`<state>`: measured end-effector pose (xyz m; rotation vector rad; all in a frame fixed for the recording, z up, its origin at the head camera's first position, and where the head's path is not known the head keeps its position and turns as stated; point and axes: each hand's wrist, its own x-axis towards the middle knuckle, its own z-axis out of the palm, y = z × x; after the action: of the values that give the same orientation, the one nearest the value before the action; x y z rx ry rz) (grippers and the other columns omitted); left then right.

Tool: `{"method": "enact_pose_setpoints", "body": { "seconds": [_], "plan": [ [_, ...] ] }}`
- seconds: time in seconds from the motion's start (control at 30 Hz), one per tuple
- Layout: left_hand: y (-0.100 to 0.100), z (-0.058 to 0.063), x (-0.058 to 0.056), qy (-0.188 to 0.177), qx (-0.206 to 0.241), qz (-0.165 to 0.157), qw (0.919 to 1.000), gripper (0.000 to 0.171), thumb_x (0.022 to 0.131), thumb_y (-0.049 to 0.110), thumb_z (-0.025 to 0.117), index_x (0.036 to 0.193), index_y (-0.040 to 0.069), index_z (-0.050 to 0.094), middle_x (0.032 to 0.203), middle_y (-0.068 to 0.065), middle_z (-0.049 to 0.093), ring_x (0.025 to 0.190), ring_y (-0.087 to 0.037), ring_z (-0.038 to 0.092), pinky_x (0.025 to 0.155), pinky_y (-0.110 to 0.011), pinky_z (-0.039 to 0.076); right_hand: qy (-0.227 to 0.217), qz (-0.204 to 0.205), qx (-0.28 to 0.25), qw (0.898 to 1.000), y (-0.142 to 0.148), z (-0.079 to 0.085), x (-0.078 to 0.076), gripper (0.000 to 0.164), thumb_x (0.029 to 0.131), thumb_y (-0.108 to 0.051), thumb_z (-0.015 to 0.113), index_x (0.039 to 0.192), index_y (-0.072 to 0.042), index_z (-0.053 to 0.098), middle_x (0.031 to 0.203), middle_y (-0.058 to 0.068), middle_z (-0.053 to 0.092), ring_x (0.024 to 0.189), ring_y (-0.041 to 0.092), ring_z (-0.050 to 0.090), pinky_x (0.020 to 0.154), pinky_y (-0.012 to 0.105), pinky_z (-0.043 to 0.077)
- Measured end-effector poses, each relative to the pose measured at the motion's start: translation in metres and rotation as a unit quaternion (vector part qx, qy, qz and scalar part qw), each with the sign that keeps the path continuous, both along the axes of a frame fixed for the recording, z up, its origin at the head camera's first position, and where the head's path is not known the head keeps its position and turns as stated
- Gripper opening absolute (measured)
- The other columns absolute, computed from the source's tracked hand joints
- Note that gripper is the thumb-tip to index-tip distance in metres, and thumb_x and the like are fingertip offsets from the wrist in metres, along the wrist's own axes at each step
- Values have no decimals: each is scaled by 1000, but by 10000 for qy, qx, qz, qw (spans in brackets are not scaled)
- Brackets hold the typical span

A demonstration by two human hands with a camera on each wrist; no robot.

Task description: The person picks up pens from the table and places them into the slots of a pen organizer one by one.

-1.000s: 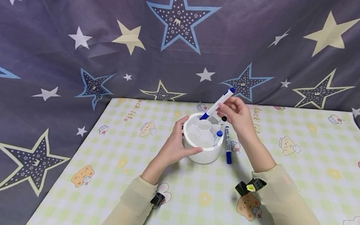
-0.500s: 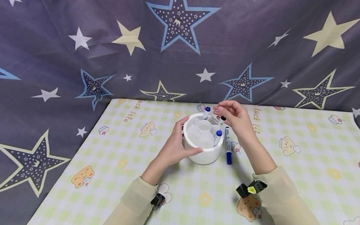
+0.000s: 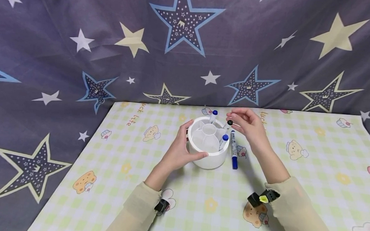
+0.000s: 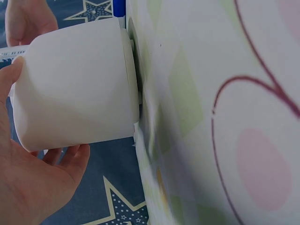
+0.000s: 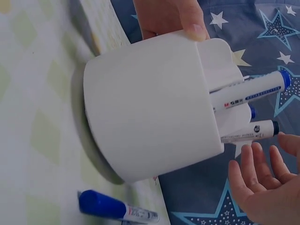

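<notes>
My left hand (image 3: 180,151) grips a round white pen holder (image 3: 209,161) from the left, thumb on its near side and fingers round the far side. Inside, dividers form compartments. A blue-ended marker (image 3: 213,117) stands at the back, another blue-ended marker (image 3: 224,142) at the right front, and a black-ended whiteboard marker (image 5: 248,131) between them, leaning right. My right hand (image 3: 251,130) is held just right of the holder, fingers loosely bent with nothing in them. In the right wrist view its thumb tip comes right up to the black end.
One more blue marker (image 3: 234,149) lies on the table close to the holder's right side, blue cap towards me. The patterned tablecloth (image 3: 210,221) ends at the back against a dark star-printed curtain (image 3: 251,38).
The right hand has lowered a blue marker into the back of the holder and let go, then drawn away a little to the right. The left hand keeps its grip.
</notes>
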<state>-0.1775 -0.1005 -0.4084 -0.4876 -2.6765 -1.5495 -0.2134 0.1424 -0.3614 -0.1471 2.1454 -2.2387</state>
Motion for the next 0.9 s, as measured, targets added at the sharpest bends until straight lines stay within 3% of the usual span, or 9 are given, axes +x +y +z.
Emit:
{"method": "enact_pose_setpoints", "body": {
  "seconds": [0.17, 0.3, 0.9],
  "plan": [
    [0, 0, 0, -23, 5, 3, 10000, 111, 72, 24, 90, 157, 17, 18, 157, -8, 33, 135, -27, 46, 113, -47, 41, 10, -3, -301, 9995, 5, -4, 1, 20, 99, -17, 62, 116, -8, 58, 101, -11, 69, 93, 3, 68, 87, 20, 57],
    [0, 0, 1, -30, 13, 0, 10000, 111, 72, 24, 90, 157, 17, 19, 157, -9, 34, 135, -28, 46, 113, -48, 40, -39, 1, -319, 9995, 9, -7, 2, 15, 100, -16, 61, 113, -10, 57, 101, -11, 69, 92, 3, 68, 89, 23, 57],
    [0, 0, 1, -42, 14, -8, 10000, 111, 72, 25, 90, 157, 20, 18, 156, -7, 34, 134, -27, 48, 112, -47, 41, -374, -21, -446, 9983, 22, -29, 1, 14, 100, -12, 59, 113, -9, 56, 99, -11, 70, 91, 3, 70, 88, 21, 57]
  ]
}}
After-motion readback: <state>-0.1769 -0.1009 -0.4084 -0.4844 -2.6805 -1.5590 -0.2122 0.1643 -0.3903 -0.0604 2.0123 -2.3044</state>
